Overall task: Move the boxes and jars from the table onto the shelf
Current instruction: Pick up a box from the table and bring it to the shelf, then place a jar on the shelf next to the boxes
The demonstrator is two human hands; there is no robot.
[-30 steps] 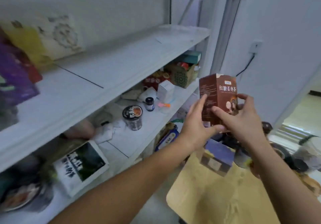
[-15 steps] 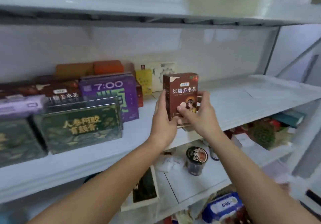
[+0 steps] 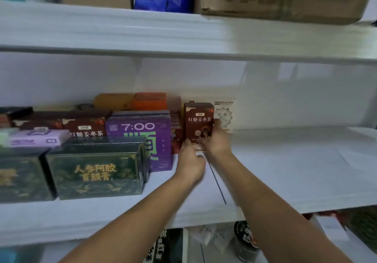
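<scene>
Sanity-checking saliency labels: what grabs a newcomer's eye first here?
The upright brown tea box, gripped by the right hand with the left hand at its lower corner, deep on the middle shelf. Left of it stands the purple box marked 7:00, and a dark green box with gold lettering sits in front.

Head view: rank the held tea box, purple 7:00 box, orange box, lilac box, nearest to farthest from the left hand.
1. held tea box, at the left hand
2. purple 7:00 box, just left
3. orange box, back row, left
4. lilac box, far left
</scene>
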